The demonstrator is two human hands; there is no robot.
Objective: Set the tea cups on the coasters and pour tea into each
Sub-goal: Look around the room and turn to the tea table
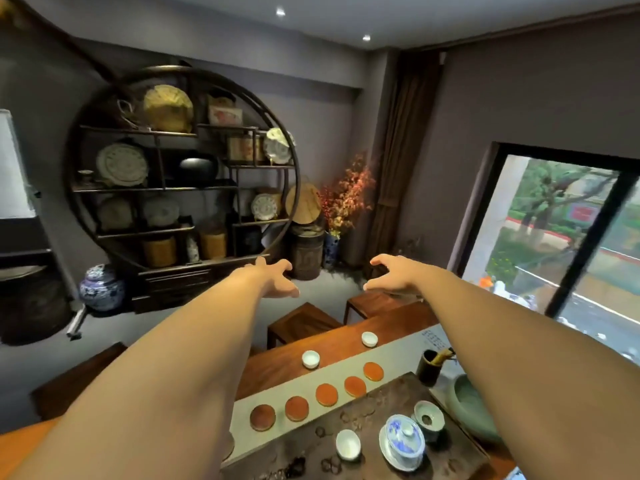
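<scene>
A round dark wooden display shelf [180, 168] holding plates, tea cakes and jars stands against the grey wall at left, with a blue-and-white porcelain jar [101, 288] on the floor beside it. Both bare arms reach forward above the wooden tea table [332, 344]: the left hand [277, 280] and the right hand [391, 275] hang in the air near each other, fingers spread and loosely curled, each empty and touching nothing. Below them, five round orange-brown coasters [327, 394] lie in a diagonal row on a pale grey table runner [398, 351], all bare. Two small white tea cups sit on the bare wood beyond the runner, one [310, 359] nearer the left and one [369, 339] farther right, both apart from the coasters. A third white cup [348, 444] stands on the dark stone tea tray [381, 396], just left of a blue-and-white lidded gaiwan [403, 441]. A celadon strainer cup [428, 419] sits behind the gaiwan, a dark tool holder [429, 367] beyond it. At right, a window [561, 244] shows trees.
</scene>
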